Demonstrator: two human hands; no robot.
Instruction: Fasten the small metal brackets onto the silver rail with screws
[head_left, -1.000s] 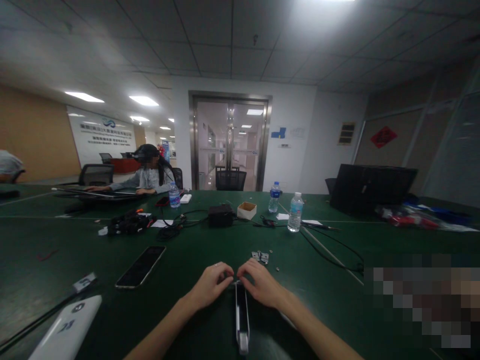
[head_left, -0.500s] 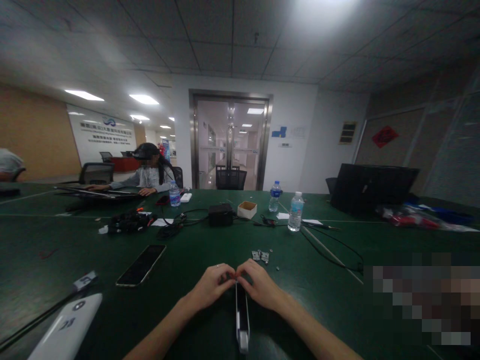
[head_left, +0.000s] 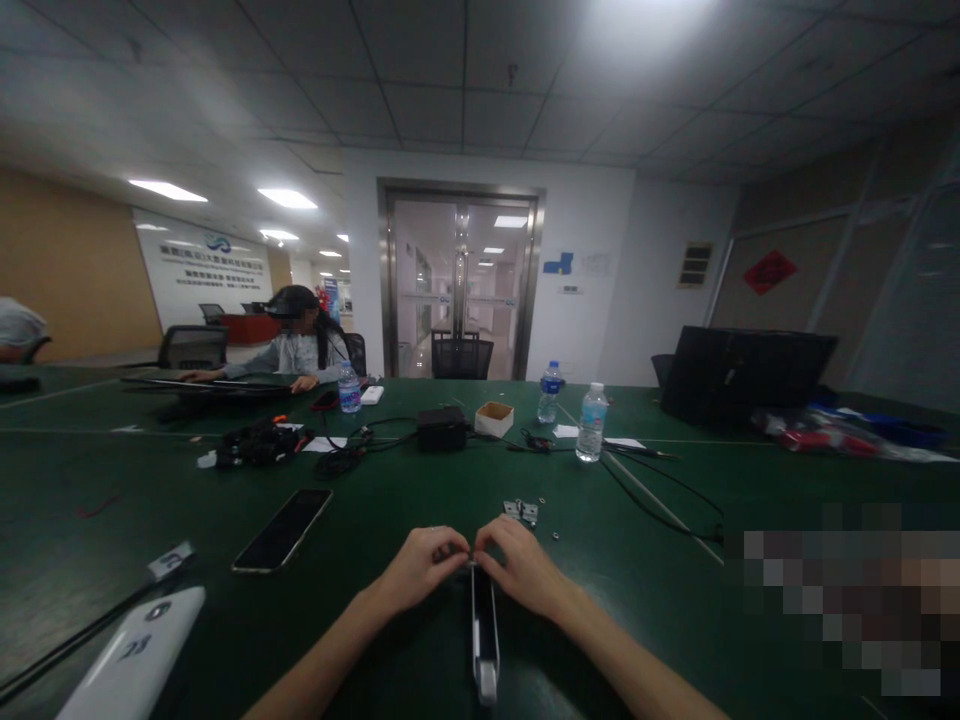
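My left hand (head_left: 426,567) and my right hand (head_left: 516,563) meet at the far end of a long, narrow device with a white frame and dark middle (head_left: 485,625). The device lies lengthwise on the green table, its near end toward me. Thumb and forefinger of each hand are bent together in a pinch at that far end. Whatever sits between the fingertips is too small or hidden to make out. Just beyond my right hand are small metal hinge-like pieces (head_left: 521,512) and a little ring or nut (head_left: 556,536).
A phone (head_left: 283,531) lies to the left, with a white device marked 28 (head_left: 135,650) nearer me. Farther back stand a black box (head_left: 441,430), an open small carton (head_left: 494,420) and a water bottle (head_left: 592,424). A co-worker (head_left: 300,340) sits across the table at left.
My hands have shifted only slightly, staying at the device's far end, with the fingertips a little farther apart. The co-worker's dark flat panel has tilted or moved a little.
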